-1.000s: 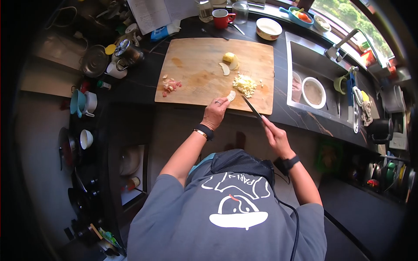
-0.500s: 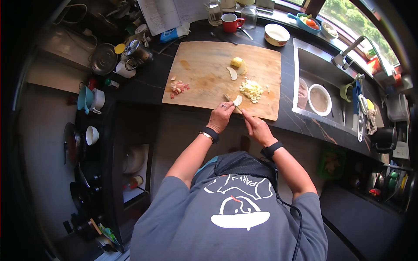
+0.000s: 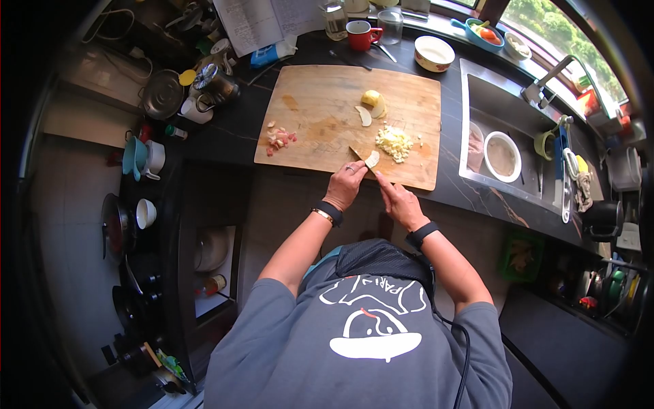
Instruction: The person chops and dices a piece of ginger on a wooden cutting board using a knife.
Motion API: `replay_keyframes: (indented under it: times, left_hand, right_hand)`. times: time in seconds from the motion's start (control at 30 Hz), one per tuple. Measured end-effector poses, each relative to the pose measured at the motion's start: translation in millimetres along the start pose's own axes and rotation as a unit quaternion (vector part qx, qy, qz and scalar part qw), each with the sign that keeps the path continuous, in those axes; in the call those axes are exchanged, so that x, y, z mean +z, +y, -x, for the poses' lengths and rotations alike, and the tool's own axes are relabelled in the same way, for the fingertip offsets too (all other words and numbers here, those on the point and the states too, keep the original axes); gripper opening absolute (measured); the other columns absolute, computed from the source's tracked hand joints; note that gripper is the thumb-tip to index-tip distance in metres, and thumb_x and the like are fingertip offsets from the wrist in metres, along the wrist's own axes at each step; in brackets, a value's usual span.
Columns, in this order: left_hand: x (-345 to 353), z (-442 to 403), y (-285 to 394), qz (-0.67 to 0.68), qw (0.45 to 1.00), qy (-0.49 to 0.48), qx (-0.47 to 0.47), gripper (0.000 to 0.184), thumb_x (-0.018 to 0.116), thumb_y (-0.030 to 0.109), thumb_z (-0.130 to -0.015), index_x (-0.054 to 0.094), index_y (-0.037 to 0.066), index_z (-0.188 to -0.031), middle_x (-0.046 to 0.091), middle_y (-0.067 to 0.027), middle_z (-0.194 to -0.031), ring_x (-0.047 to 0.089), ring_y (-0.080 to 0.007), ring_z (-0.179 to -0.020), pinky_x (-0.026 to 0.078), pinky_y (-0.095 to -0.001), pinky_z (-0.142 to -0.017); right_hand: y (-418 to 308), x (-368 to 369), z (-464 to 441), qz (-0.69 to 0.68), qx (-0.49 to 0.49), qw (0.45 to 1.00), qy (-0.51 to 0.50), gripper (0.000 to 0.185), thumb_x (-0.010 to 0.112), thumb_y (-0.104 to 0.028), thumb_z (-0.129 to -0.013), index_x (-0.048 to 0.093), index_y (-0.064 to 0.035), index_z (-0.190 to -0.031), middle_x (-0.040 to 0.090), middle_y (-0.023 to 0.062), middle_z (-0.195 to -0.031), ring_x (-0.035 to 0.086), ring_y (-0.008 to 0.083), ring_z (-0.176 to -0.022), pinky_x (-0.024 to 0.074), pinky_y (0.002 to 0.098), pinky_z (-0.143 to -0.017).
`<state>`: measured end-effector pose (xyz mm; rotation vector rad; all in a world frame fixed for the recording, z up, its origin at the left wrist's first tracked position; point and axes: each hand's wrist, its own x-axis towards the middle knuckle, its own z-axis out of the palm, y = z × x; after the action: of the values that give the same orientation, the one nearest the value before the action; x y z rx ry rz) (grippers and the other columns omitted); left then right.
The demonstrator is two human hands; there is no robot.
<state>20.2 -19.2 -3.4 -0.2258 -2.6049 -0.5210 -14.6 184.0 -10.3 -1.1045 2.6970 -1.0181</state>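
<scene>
My right hand (image 3: 403, 204) is closed on the handle of a knife, its blade (image 3: 357, 154) slanting up and left at the cutting board's near edge. My left hand (image 3: 347, 183) pinches a pale, crescent-shaped slice (image 3: 372, 159) against the board (image 3: 320, 95), right beside the blade. To the right of the slice lies a heap of pale yellow chopped bits (image 3: 394, 142). Farther back sit a cut yellow-skinned chunk (image 3: 372, 98), perhaps a potato or fruit, and another pale slice (image 3: 364, 116). Small pink chopped pieces (image 3: 279, 141) lie at the board's left.
Right of the board is a sink (image 3: 470, 102) holding a white round bowl (image 3: 502, 157). Behind the board stand a red mug (image 3: 362, 36), glass jars (image 3: 390, 27) and a cream bowl (image 3: 434, 53). Pots (image 3: 162, 94) and an open book (image 3: 248, 24) are at the back left.
The knife blade has tilted slightly beside the slice, and my right hand has shifted a little. My left hand keeps its place; the view has moved very slightly.
</scene>
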Motion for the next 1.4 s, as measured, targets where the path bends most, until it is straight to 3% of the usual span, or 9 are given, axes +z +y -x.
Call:
replay_keyframes:
  times: [0.2,0.43,0.67,0.83,1.1,1.4]
  left_hand:
    - [-1.4,-0.8,-0.5,0.003,1.0,0.005,0.01,0.019,0.064,0.002,-0.084,0.069,0.006,-0.102,0.069,-0.0064,-0.106,0.066,-0.0258,-0.098,0.057,-0.0349,-0.081]
    - [-3.3,-0.9,-2.2,0.013,1.0,0.006,0.028,0.019,0.065,0.001,-0.084,0.068,0.006,-0.102,0.068,-0.0063,-0.104,0.066,-0.0264,-0.095,0.056,-0.0352,-0.08]
    - [-4.3,0.3,-4.3,0.019,1.0,0.0,0.023,0.018,0.063,0.001,-0.085,0.067,0.006,-0.101,0.068,-0.0065,-0.104,0.068,-0.0268,-0.089,0.057,-0.0347,-0.074]
    - [-9.0,-1.7,-1.0,-0.008,0.999,-0.015,0.032,0.02,0.062,0.002,-0.084,0.068,0.006,-0.102,0.069,-0.0072,-0.107,0.069,-0.0271,-0.09,0.058,-0.0348,-0.075]
    - [-7.3,1.2,-1.8,0.001,1.0,-0.011,0.018,0.022,0.061,0.002,-0.082,0.068,0.005,-0.103,0.068,-0.0087,-0.11,0.068,-0.0271,-0.093,0.058,-0.0351,-0.077]
    - [-9.1,1.0,-1.5,-0.001,0.999,0.003,0.035,0.019,0.064,0.002,-0.083,0.069,0.005,-0.102,0.068,-0.007,-0.108,0.065,-0.0257,-0.097,0.057,-0.0345,-0.079]
  right_hand:
    - [0.8,-18.0,20.1,0.016,0.013,0.999,-0.04,0.055,0.057,-0.02,-0.097,0.04,-0.0299,-0.149,0.058,0.0172,-0.077,0.062,0.0383,-0.062,0.0529,0.0488,-0.057]
    - [13.3,-54.5,80.1,-0.054,0.013,0.998,-0.039,0.061,0.062,-0.007,-0.092,0.045,-0.0261,-0.147,0.053,0.013,-0.072,0.059,0.0336,-0.063,0.0506,0.0446,-0.06]
    - [2.3,-67.6,69.4,-0.062,-0.009,0.998,0.026,0.057,0.061,-0.008,-0.093,0.047,-0.0237,-0.146,0.053,0.013,-0.072,0.058,0.0327,-0.063,0.0495,0.0442,-0.06]
    - [-7.8,-31.4,26.3,-0.041,-0.009,0.999,0.007,0.051,0.059,-0.016,-0.096,0.047,-0.0264,-0.145,0.057,0.0153,-0.074,0.061,0.0353,-0.064,0.0519,0.0457,-0.059]
    - [-5.2,-2.2,3.1,-0.015,0.002,1.0,-0.004,0.051,0.058,-0.019,-0.097,0.046,-0.0273,-0.146,0.059,0.017,-0.076,0.062,0.0375,-0.065,0.0524,0.0475,-0.06]
    - [-2.3,-19.3,31.6,-0.01,0.015,1.0,-0.017,0.054,0.059,-0.017,-0.096,0.045,-0.0288,-0.147,0.057,0.0161,-0.075,0.062,0.0372,-0.063,0.0523,0.0474,-0.059]
